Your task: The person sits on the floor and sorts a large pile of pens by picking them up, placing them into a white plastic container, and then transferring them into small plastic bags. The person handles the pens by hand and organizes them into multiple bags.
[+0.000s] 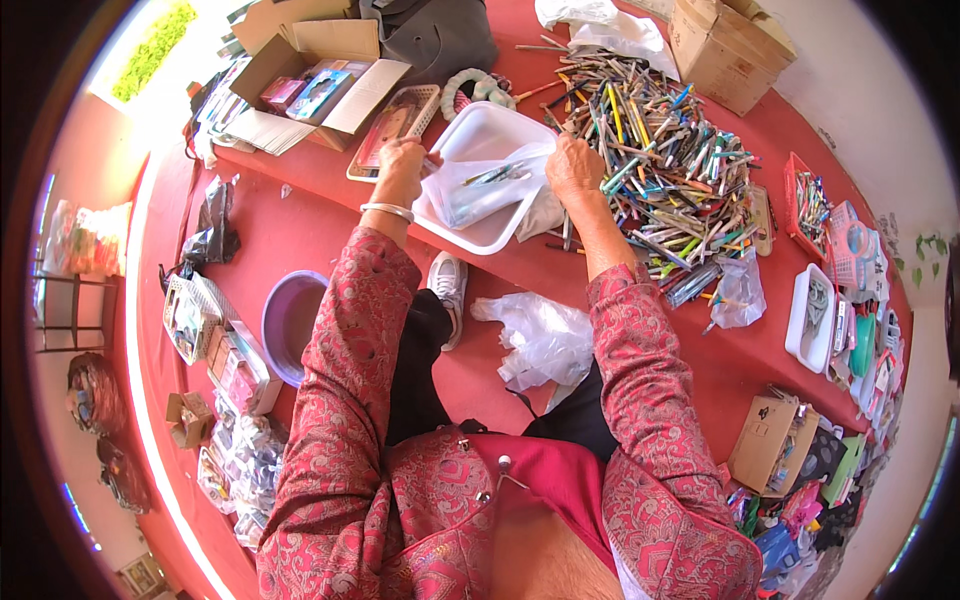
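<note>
A clear plastic bag point(480, 203) with several pens point(495, 178) inside is stretched between my hands over a white plastic tray point(467, 240). My left hand point(402, 168), a bangle at its wrist, is closed on the bag's left edge. On the other side my right hand point(576, 168) grips the bag's right edge with its fingers folded. Just right of that hand spreads a large heap of pens and pencils point(660, 160). The fingertips of both hands are partly hidden.
An open cardboard box point(320, 95) and a shallow basket point(398, 125) stand at the far left. A purple bucket point(290, 325) sits by my left arm. Crumpled plastic bags point(540, 340) lie between my legs. At right are a red basket point(806, 205) and a white tray point(810, 320).
</note>
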Action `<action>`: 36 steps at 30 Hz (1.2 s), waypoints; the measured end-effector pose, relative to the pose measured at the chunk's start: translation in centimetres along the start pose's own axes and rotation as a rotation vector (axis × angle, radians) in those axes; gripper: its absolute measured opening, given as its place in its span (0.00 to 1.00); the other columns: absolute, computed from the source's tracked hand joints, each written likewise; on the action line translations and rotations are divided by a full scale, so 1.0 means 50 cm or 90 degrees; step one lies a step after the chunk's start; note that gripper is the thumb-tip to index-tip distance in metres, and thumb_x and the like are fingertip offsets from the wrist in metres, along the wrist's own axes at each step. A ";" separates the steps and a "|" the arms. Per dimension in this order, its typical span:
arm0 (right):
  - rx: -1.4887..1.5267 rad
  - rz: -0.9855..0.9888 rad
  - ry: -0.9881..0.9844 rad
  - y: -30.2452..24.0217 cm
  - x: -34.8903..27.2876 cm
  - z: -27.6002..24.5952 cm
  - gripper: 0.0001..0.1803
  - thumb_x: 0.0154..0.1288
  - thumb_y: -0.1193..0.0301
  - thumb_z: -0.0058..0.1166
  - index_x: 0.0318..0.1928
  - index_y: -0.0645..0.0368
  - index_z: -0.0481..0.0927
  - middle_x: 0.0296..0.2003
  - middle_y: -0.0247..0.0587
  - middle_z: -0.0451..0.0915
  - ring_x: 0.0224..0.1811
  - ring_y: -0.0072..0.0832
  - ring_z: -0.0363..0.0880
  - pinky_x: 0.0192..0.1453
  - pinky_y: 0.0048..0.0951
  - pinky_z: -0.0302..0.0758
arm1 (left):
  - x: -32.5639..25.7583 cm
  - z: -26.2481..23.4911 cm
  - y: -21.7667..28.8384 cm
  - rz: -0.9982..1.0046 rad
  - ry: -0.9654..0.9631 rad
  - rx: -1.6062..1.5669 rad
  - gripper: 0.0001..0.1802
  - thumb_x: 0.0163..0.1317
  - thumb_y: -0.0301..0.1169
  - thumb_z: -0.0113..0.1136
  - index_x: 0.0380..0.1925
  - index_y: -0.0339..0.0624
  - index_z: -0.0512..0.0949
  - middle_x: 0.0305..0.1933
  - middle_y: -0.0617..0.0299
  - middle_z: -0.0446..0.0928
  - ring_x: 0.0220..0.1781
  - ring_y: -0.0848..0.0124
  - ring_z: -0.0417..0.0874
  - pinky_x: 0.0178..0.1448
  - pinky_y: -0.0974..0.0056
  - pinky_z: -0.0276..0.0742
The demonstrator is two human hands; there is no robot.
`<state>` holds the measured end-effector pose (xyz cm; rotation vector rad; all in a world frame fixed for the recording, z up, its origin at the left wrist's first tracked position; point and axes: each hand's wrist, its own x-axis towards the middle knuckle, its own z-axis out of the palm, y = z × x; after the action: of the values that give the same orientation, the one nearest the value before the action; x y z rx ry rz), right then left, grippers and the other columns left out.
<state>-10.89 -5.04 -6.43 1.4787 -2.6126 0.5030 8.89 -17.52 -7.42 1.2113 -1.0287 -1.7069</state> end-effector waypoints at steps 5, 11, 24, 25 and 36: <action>0.206 0.027 -0.034 -0.005 0.041 0.002 0.09 0.48 0.75 0.45 0.17 0.65 0.75 0.21 0.52 0.77 0.25 0.36 0.79 0.28 0.34 0.76 | 0.001 -0.014 0.037 0.070 -0.131 -0.100 0.15 0.48 0.19 0.46 0.39 0.30 0.71 0.25 0.57 0.70 0.24 0.69 0.71 0.31 0.68 0.70; 0.821 0.151 -0.199 -0.036 0.052 -0.070 0.05 0.52 0.72 0.53 0.24 0.60 0.75 0.16 0.33 0.75 0.12 0.15 0.68 0.13 0.15 0.62 | -0.024 0.006 0.112 0.193 -0.298 -0.106 0.16 0.50 0.23 0.47 0.41 0.32 0.71 0.38 0.59 0.72 0.36 0.74 0.70 0.44 0.73 0.67; 0.663 -0.046 -0.109 -0.122 0.048 -0.200 0.07 0.49 0.72 0.54 0.20 0.61 0.75 0.13 0.33 0.72 0.12 0.16 0.65 0.15 0.18 0.63 | -0.171 0.107 0.179 0.353 -0.344 0.175 0.28 0.47 0.26 0.52 0.53 0.37 0.64 0.51 0.57 0.70 0.45 0.71 0.70 0.51 0.69 0.64; 0.609 -0.021 -0.122 -0.114 0.052 -0.198 0.08 0.49 0.71 0.53 0.19 0.61 0.74 0.14 0.34 0.72 0.13 0.17 0.67 0.16 0.19 0.65 | -0.171 0.102 0.177 0.319 -0.308 0.142 0.27 0.48 0.26 0.52 0.52 0.36 0.64 0.50 0.56 0.71 0.45 0.71 0.70 0.50 0.70 0.64; 0.712 0.102 -0.118 -0.093 0.072 -0.106 0.06 0.48 0.73 0.52 0.20 0.62 0.76 0.13 0.35 0.73 0.11 0.19 0.67 0.14 0.22 0.66 | -0.135 0.025 0.084 0.145 -0.261 -0.129 0.21 0.51 0.21 0.48 0.48 0.28 0.64 0.33 0.54 0.72 0.35 0.68 0.73 0.44 0.66 0.70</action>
<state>-9.26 -8.44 0.53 1.5112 -2.6592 2.1828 9.85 -12.64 -1.10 0.6031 -1.1481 -1.8630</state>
